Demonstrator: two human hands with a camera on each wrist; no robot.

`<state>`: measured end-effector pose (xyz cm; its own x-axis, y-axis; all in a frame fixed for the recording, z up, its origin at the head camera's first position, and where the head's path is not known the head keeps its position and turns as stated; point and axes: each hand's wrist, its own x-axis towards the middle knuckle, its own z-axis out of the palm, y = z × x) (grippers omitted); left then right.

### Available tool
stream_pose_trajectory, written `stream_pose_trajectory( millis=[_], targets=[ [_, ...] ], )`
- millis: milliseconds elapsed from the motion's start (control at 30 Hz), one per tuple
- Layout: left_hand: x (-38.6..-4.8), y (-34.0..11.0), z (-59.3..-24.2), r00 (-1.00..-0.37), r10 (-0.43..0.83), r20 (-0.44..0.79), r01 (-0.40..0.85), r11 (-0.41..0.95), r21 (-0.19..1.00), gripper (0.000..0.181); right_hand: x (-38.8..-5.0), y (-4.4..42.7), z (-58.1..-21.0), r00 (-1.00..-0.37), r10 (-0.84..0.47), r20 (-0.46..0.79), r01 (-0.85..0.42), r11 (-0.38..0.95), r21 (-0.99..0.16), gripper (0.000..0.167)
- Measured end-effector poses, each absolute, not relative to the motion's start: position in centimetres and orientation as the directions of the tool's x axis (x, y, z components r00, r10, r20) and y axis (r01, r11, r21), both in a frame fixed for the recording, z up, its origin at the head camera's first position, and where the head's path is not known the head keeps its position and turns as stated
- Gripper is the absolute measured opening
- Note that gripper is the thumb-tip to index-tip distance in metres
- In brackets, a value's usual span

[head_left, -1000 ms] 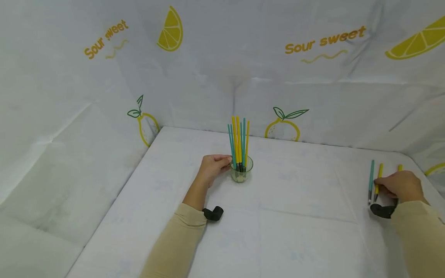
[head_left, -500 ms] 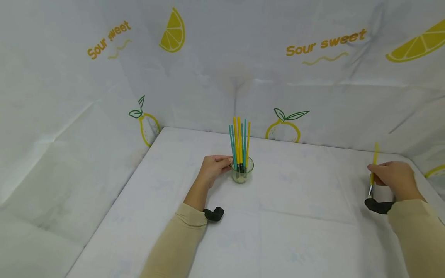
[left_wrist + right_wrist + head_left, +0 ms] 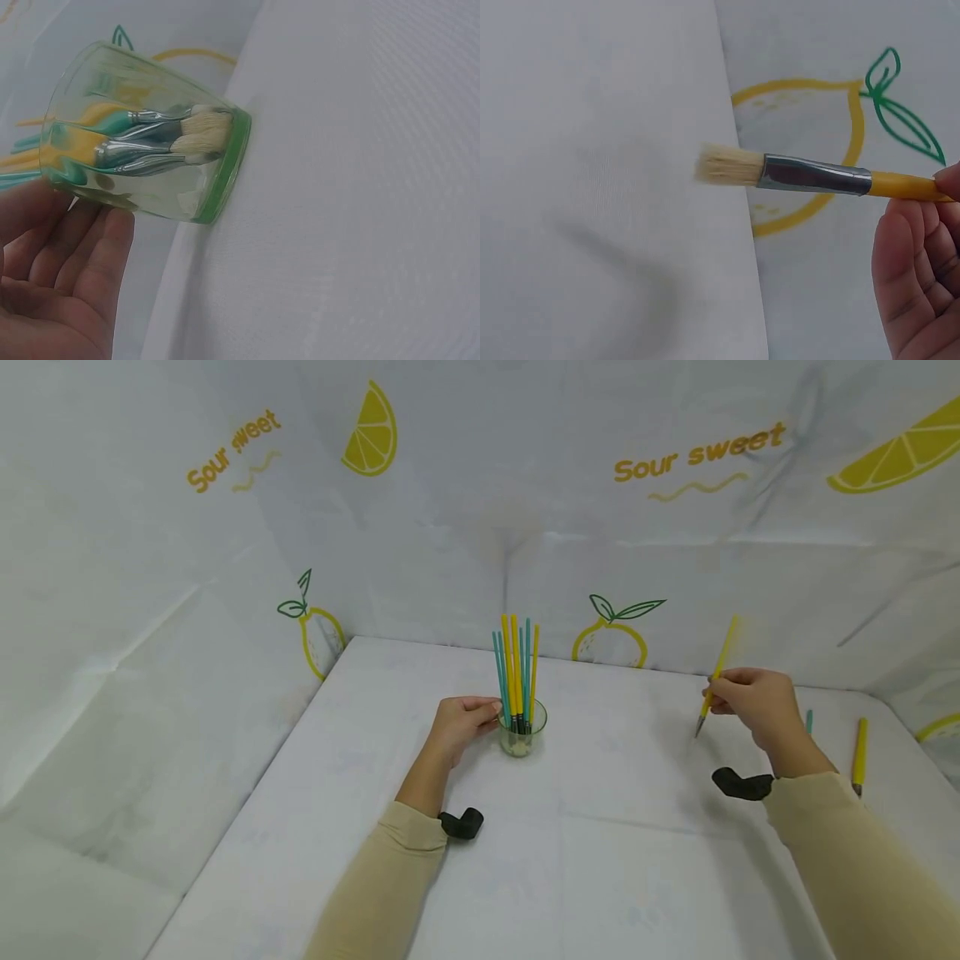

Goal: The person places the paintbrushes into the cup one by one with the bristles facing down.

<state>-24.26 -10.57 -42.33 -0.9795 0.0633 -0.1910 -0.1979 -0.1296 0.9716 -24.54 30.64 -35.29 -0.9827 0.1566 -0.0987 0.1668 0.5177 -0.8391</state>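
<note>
My left hand (image 3: 459,727) pinches the rim of a pale green glass cup (image 3: 232,169) standing on the table. Several yellow and teal paintbrushes (image 3: 516,672) lean inside the cup, bristles down, handles sticking up. To the right of it, my right hand (image 3: 761,706) holds a yellow paintbrush (image 3: 817,176) above the table between thumb and fingers. That brush is tilted, with its metal ferrule and pale bristles pointing down. Apart from the cup, it hangs in the air.
At the table's right lie another yellow brush (image 3: 860,752) and a teal brush (image 3: 809,721), the latter mostly hidden behind my right wrist. A white table (image 3: 600,877) meets a white sheet (image 3: 465,527) printed with lemons at the back.
My right hand has picked the yellow paintbrush up from the table's right side, raised it and carried it left. My left hand and the cup have stayed in place.
</note>
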Motion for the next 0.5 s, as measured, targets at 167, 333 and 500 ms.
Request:
stream_pose_trajectory(
  millis=[167,333,500],
  targets=[
    [-24.3,-10.5,-42.3,-0.979,0.061,-0.193,-0.2,-0.123,0.972,0.023,-24.9,26.3,-35.2,-0.993,0.112,-0.023,0.072,0.467,-0.881,0.041],
    [-24.2,-10.5,-42.2,-0.98,0.064,-0.187,-0.194,-0.125,0.973,0.024,-25.3,22.7,-35.1,-0.997,0.078,0.014,0.019,0.412,-0.911,0.038],
    [-24.2,-10.6,-42.2,-0.98,0.068,-0.187,-0.194,-0.125,0.973,0.025,-25.4,19.1,-34.6,-0.996,0.056,0.071,-0.048,0.328,-0.944,0.032]
  ],
)
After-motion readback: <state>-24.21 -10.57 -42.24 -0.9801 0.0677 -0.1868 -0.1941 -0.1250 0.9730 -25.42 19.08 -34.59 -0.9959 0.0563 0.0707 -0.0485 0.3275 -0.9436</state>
